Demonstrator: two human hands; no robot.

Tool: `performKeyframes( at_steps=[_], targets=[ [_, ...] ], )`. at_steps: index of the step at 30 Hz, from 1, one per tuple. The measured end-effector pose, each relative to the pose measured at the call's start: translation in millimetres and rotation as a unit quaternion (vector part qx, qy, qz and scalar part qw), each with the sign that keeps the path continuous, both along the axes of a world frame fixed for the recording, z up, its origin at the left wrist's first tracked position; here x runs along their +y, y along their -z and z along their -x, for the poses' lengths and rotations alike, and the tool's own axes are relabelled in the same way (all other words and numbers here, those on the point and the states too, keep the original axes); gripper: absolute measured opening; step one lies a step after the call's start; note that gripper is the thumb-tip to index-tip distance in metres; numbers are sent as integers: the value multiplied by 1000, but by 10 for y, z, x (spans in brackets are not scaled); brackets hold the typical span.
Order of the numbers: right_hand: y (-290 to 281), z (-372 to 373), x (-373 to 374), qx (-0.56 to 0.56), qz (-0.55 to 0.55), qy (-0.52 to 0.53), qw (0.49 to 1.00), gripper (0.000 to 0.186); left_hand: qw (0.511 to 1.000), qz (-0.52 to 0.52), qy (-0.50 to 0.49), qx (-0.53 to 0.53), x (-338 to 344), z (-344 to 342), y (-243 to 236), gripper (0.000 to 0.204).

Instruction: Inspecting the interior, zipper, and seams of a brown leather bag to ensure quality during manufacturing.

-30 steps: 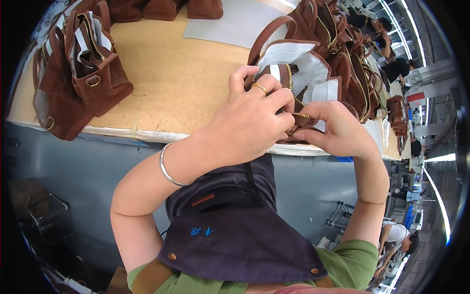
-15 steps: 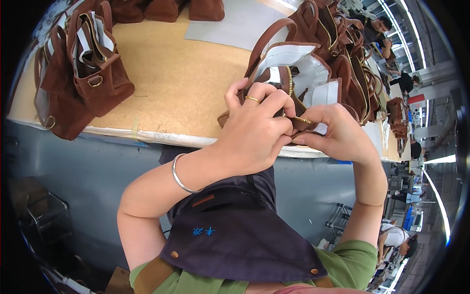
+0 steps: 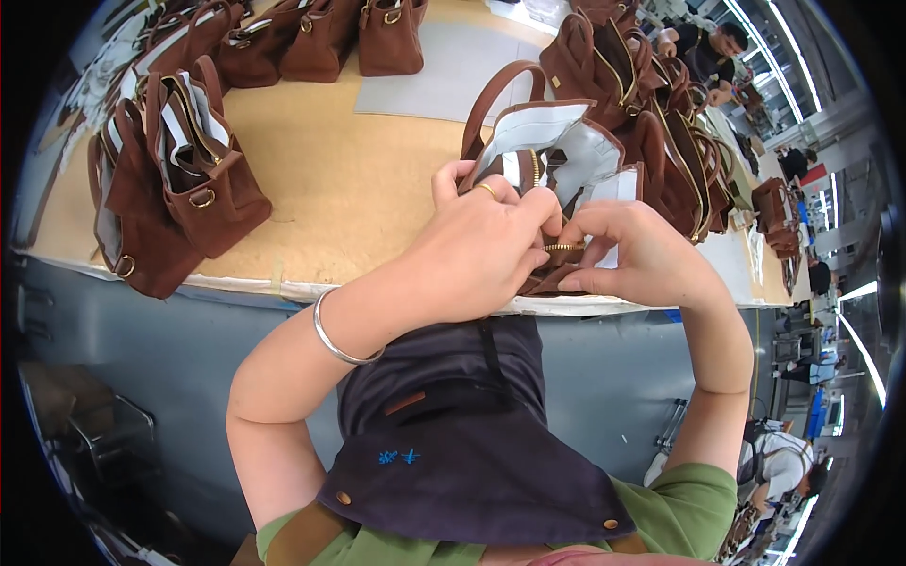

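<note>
A brown leather handbag [image 3: 596,149] with pale lining stands at the table's front edge, its mouth spread wide. Brass zipper teeth [image 3: 564,248] run along its near side, between my two hands. My left hand [image 3: 495,243], with a gold ring on one finger, is closed, fingertips pinched at the near end of the zipper; its fingers hide what exactly they grip. My right hand [image 3: 640,253] has thumb and bent forefinger on the bag's near edge, closing round the brown leather by the zipper. The lower body of the bag is mostly hidden behind both hands.
Two brown handbags [image 3: 212,193] stand together at the table's left. More bags [image 3: 392,42] line the back, and a crowded group [image 3: 661,156] stands close on the right. A grey sheet [image 3: 444,75] covers part of the wooden tabletop [image 3: 321,170]. Other people work far right.
The view has tilted, showing more of the back row of bags. My hands have drawn slightly apart, and my right forefinger now bends down over the zipper.
</note>
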State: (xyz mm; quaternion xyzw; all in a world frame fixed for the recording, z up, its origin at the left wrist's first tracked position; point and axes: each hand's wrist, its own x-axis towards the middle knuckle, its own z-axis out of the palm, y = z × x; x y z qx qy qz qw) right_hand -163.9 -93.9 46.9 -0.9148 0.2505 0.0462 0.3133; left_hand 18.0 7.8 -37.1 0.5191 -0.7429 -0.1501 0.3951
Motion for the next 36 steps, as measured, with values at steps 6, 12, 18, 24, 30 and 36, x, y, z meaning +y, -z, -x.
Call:
performKeyframes(
  at_steps=[6, 12, 18, 24, 30, 36],
  targets=[
    [65, 36, -73, 15, -53, 25, 998, 29, 986, 106, -51, -117, -26, -43, -150, 6],
    [1, -14, -60, 29, -62, 22, 997, 29, 996, 18, -11, -88, -34, -91, -153, 10],
    [17, 23, 9, -21, -62, 60, 996, 31, 998, -20, -12, -64, -44, -79, -139, 8],
    [50, 39, 44, -74, -54, 75, 993, 23, 998, -27, 2, -60, -72, -105, -143, 7],
    [137, 93, 49, -135, 36, -6, 990, 12, 998, -36, 1, -61, -75, -90, -160, 11],
    [162, 95, 64, -155, 74, -11, 985, 11, 997, -24, 8, -69, -73, -92, -172, 11]
  ],
)
